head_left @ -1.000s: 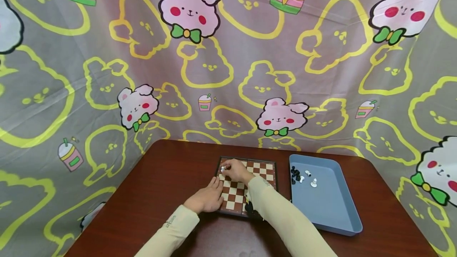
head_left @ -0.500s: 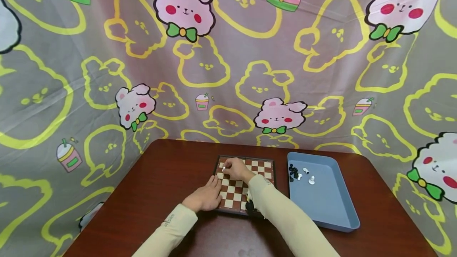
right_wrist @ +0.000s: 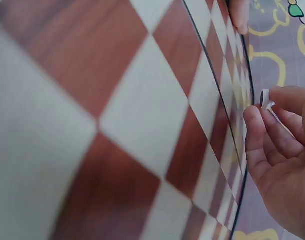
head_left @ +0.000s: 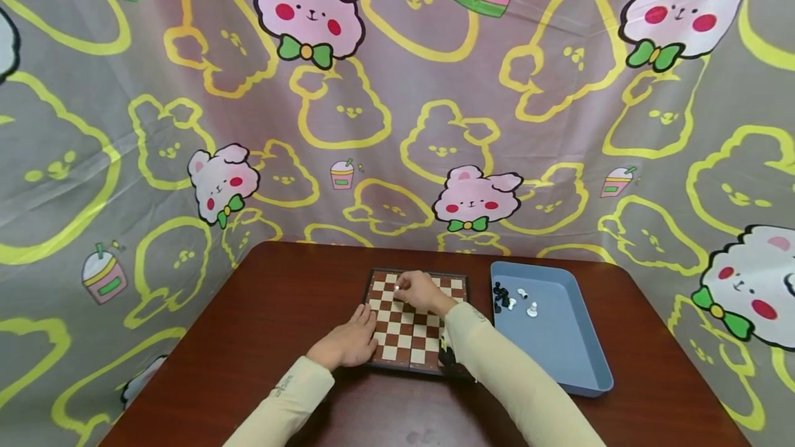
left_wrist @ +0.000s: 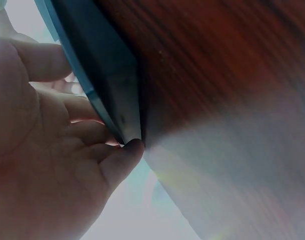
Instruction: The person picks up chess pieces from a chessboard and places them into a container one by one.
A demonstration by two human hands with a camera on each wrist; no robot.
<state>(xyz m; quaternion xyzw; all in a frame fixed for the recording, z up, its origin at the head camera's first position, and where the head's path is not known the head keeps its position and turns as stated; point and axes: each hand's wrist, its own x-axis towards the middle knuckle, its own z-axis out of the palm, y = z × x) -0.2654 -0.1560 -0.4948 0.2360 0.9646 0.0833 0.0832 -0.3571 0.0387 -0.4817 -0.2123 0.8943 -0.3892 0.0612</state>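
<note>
A brown-and-cream chessboard [head_left: 394, 330] lies on the table in the head view. Over its far left part, my right hand [head_left: 422, 292] pinches a small white chess piece [head_left: 397, 288] between thumb and fingertips. The right wrist view shows the piece's dark round underside [right_wrist: 263, 99] just off the board; its upper part is hidden by the fingers, so which piece it is cannot be told. My left hand [head_left: 348, 342] rests along the board's left edge with fingers extended. In the left wrist view, its fingers touch the board's dark side [left_wrist: 117, 85] near a corner.
Right of the board stands a blue-grey tray [head_left: 562, 357]. Inside it are several black chess pieces [head_left: 499, 295] and white ones, including an upright white piece [head_left: 532, 309]. A patterned cloth [head_left: 385, 109] hangs behind the table [head_left: 279, 295].
My right hand, with the white piece, has moved slightly right across the board, away from its left edge. The left hand stays at that edge. The head view has shifted a little.
</note>
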